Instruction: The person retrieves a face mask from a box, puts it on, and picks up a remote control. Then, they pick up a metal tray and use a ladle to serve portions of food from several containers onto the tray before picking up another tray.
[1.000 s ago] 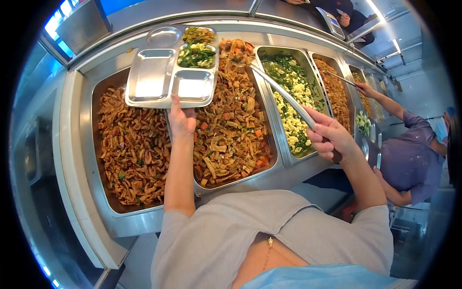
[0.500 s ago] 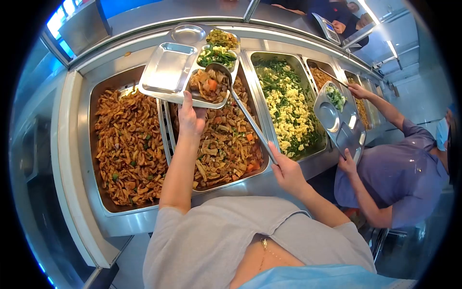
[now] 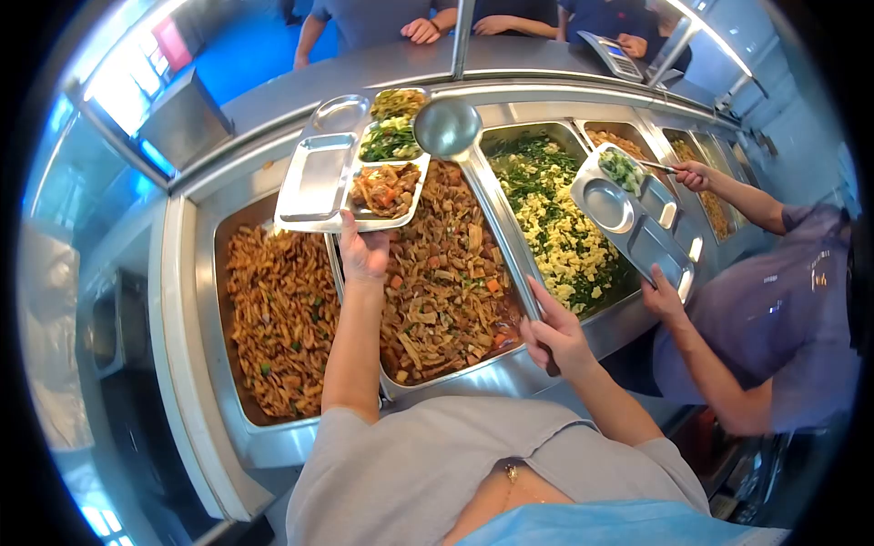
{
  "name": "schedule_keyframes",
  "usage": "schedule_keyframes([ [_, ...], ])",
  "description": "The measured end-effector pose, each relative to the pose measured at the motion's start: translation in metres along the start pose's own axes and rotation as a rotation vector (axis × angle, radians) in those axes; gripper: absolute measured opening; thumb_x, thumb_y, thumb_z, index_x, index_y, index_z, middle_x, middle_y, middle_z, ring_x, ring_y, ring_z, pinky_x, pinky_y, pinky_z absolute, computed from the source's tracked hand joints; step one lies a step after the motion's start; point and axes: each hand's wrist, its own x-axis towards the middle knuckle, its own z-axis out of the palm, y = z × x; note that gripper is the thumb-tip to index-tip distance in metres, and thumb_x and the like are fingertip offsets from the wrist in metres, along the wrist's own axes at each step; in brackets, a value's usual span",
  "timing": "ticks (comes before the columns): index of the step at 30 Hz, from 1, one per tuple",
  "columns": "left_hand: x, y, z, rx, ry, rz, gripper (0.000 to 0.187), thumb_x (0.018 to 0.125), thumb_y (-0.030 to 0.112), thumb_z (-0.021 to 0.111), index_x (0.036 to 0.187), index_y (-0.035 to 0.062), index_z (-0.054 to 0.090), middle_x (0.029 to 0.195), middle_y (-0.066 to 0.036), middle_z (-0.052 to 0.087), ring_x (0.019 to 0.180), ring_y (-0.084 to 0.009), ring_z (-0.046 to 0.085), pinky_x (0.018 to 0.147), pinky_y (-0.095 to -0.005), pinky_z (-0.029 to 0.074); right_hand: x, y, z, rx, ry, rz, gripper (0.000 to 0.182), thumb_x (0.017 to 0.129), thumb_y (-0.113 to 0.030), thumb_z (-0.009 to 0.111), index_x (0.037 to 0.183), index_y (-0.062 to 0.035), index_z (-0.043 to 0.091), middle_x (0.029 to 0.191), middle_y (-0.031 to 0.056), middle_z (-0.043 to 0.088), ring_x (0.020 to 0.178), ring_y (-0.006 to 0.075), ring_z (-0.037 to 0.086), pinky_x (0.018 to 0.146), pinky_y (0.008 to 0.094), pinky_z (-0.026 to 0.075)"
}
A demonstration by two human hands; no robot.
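Note:
My left hand (image 3: 364, 255) grips the near edge of a metal compartment tray (image 3: 320, 170), held above the food pans. Three compartments on its right side hold food: a yellow-green dish at the far end, greens with egg in the middle, and a brown stew (image 3: 387, 189) with carrot nearest me. Its large left compartment and round one are bare. In my right hand (image 3: 560, 335) is the handle of a metal ladle (image 3: 447, 127). The ladle's bowl is beside the tray's far right corner, and no food shows in it. Below lies a pan of brown stew (image 3: 442, 282).
A pan of brown strips (image 3: 278, 314) sits at left, and one of egg with greens (image 3: 555, 214) at right. A co-worker (image 3: 751, 300) on my right holds another compartment tray (image 3: 628, 214) and a utensil. People stand behind the counter glass, near a card terminal (image 3: 612, 56).
The ladle has come off the tray's stew compartment to the tray's far right, its bowl now without food. In view, the tray sits slightly lower. The co-worker's tray has shifted a little.

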Motion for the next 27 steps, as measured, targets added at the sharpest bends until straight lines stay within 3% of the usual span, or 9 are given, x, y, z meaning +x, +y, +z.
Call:
schedule_keyframes([
  [2, 0.024, 0.008, -0.012, -0.061, -0.032, -0.053, 0.052, 0.082, 0.030, 0.062, 0.124, 0.0089, 0.042, 0.122, -0.005, 0.050, 0.111, -0.0240, 0.049, 0.094, -0.0420, 0.042, -0.019, 0.032, -0.015, -0.324, 0.119, -0.095, 0.058, 0.082, 0.001, 0.045, 0.137, -0.0081, 0.030, 0.065, 0.0045, 0.047, 0.044, 0.0105, 0.044, 0.041, 0.0217, 0.037],
  [5, 0.064, 0.024, -0.025, -0.093, -0.039, -0.081, 0.046, 0.080, 0.028, 0.064, 0.118, 0.0073, 0.047, 0.117, -0.006, 0.054, 0.106, -0.0235, 0.053, 0.092, -0.0402, 0.045, -0.051, 0.077, -0.031, -1.372, 0.307, -0.607, 0.057, 0.077, -0.002, 0.053, 0.132, -0.0083, 0.040, 0.065, 0.0057, 0.048, 0.047, 0.0180, 0.049, 0.043, 0.0276, 0.040],
  [8, 0.102, 0.041, -0.031, -0.120, -0.138, -0.138, 0.042, 0.081, 0.028, 0.063, 0.114, 0.0054, 0.051, 0.111, -0.008, 0.058, 0.102, -0.0236, 0.055, 0.091, -0.0397, 0.045, -0.098, 0.108, -0.006, -1.806, 0.460, -0.236, 0.056, 0.070, -0.006, 0.059, 0.126, -0.0096, 0.048, 0.068, 0.0060, 0.049, 0.055, 0.0218, 0.052, 0.048, 0.0323, 0.043],
  [13, 0.144, 0.058, -0.031, -0.004, -0.166, -0.060, 0.046, 0.083, 0.034, 0.060, 0.116, 0.0044, 0.050, 0.116, -0.010, 0.055, 0.104, -0.0261, 0.054, 0.091, -0.0409, 0.045, -0.123, 0.162, 0.026, -1.811, 0.606, -0.176, 0.044, 0.069, -0.008, 0.061, 0.112, -0.0100, 0.056, 0.068, 0.0035, 0.049, 0.058, 0.0201, 0.054, 0.049, 0.0335, 0.043],
  [15, 0.168, 0.068, -0.041, 0.004, -0.178, -0.130, 0.046, 0.083, 0.032, 0.060, 0.117, 0.0041, 0.050, 0.117, -0.011, 0.055, 0.105, -0.0266, 0.054, 0.092, -0.0418, 0.045, -0.123, 0.169, 0.051, -1.801, 0.628, -0.159, 0.038, 0.069, -0.008, 0.060, 0.107, -0.0094, 0.059, 0.068, 0.0032, 0.049, 0.058, 0.0197, 0.054, 0.048, 0.0331, 0.043],
  [17, 0.197, 0.071, -0.058, 0.007, -0.339, -0.191, 0.048, 0.082, 0.033, 0.061, 0.118, 0.0037, 0.049, 0.119, -0.012, 0.054, 0.107, -0.0276, 0.053, 0.093, -0.0433, 0.044, -0.122, 0.169, 0.061, -1.784, 0.656, -0.168, 0.032, 0.070, -0.007, 0.060, 0.102, -0.0089, 0.060, 0.068, 0.0028, 0.050, 0.058, 0.0192, 0.054, 0.047, 0.0325, 0.042],
  [20, 0.213, 0.066, -0.051, 0.122, -0.288, -0.060, 0.050, 0.083, 0.035, 0.057, 0.120, 0.0031, 0.048, 0.121, -0.012, 0.053, 0.110, -0.0283, 0.051, 0.094, -0.0436, 0.043, -0.120, 0.160, 0.075, -1.766, 0.667, -0.073, 0.028, 0.072, -0.007, 0.058, 0.100, -0.0088, 0.060, 0.070, 0.0031, 0.051, 0.058, 0.0198, 0.054, 0.048, 0.0329, 0.042],
  [23, 0.264, 0.073, -0.084, -0.058, -0.358, -0.296, 0.050, 0.083, 0.034, 0.058, 0.120, 0.0026, 0.047, 0.121, -0.012, 0.052, 0.110, -0.0277, 0.051, 0.095, -0.0421, 0.042, -0.117, 0.161, 0.080, -1.736, 0.707, -0.082, 0.025, 0.073, -0.006, 0.057, 0.098, -0.0091, 0.060, 0.070, 0.0039, 0.051, 0.059, 0.0208, 0.055, 0.048, 0.0332, 0.042],
  [27, 0.280, 0.072, -0.058, 0.081, -0.345, -0.125, 0.051, 0.084, 0.035, 0.057, 0.120, 0.0015, 0.047, 0.121, -0.012, 0.053, 0.110, -0.0273, 0.051, 0.095, -0.0398, 0.042, -0.106, 0.174, 0.075, -1.662, 0.791, 0.013, 0.026, 0.074, -0.006, 0.056, 0.099, -0.0102, 0.059, 0.074, 0.0053, 0.052, 0.064, 0.0227, 0.056, 0.053, 0.0342, 0.044],
])
